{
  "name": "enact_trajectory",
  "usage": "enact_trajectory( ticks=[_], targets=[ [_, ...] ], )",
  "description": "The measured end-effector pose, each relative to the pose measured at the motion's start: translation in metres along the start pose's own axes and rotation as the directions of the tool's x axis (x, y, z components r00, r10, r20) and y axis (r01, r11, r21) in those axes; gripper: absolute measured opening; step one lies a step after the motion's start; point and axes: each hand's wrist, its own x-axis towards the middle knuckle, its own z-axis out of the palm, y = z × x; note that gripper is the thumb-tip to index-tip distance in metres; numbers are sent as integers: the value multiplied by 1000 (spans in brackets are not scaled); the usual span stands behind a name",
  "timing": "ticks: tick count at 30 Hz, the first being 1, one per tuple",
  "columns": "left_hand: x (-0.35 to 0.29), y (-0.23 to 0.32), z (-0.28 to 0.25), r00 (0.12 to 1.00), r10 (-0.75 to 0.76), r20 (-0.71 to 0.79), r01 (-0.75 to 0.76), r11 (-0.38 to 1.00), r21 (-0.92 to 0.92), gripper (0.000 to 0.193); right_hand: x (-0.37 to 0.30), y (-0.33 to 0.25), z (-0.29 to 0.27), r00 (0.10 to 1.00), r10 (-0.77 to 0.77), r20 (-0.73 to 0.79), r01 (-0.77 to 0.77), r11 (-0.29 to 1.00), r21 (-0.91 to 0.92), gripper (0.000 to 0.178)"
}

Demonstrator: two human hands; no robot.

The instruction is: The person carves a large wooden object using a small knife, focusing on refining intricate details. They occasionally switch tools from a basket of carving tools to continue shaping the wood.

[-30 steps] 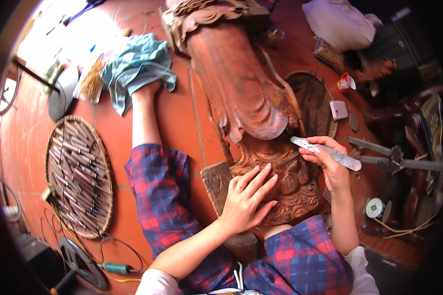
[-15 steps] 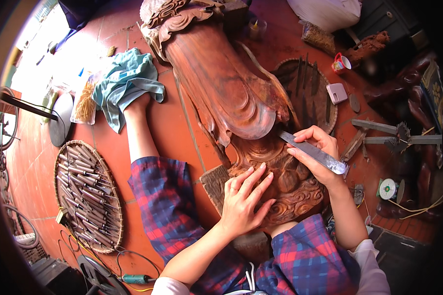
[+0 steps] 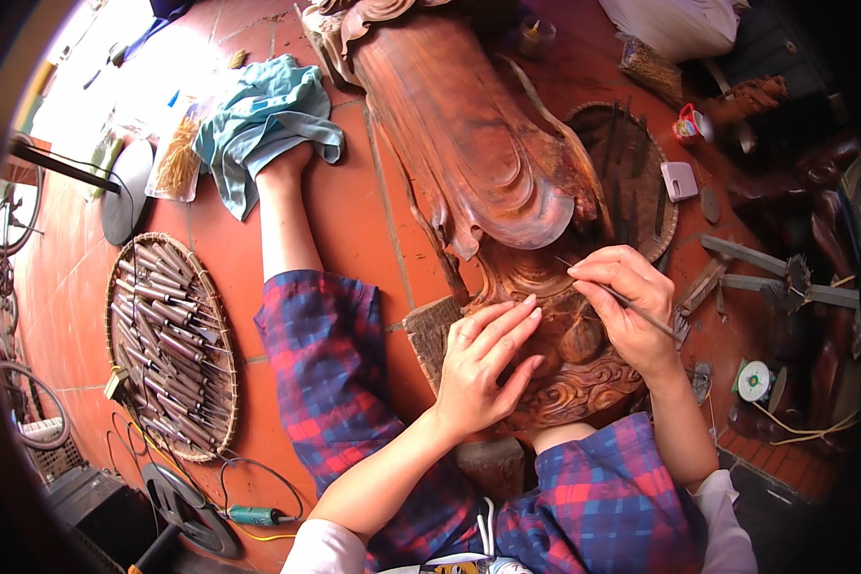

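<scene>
Red floor tiles are covered by a long reddish carving, smooth above, scrolled below. The left hand is laid flat and open on the scrollwork. A thin tool is pinched by the right hand; the broad file seen earlier has been replaced.

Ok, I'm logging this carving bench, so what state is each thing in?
Left hand: flat on the wooden carving, empty.
Right hand: pinching a thin metal tool, tip on the carving.
Wooden carving: lying on the floor.
Round tray: full of chisels.
Blue cloth: crumpled.
</scene>
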Motion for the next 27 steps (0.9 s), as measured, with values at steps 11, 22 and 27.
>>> enact_trajectory(
  ticks=[11,22,27],
  targets=[
    [10,-3,1,998,-30,59,36,993,-113,69,2,-3,19,979,196,47,-201,929,311,19],
    [13,-6,-5,998,5,67,10,974,-227,47,23,-8,22,997,19,73,-26,995,98,20],
    [8,-9,1,994,7,106,7,991,-134,52,18,-7,29,999,-22,50,20,999,45,21]
  ],
)
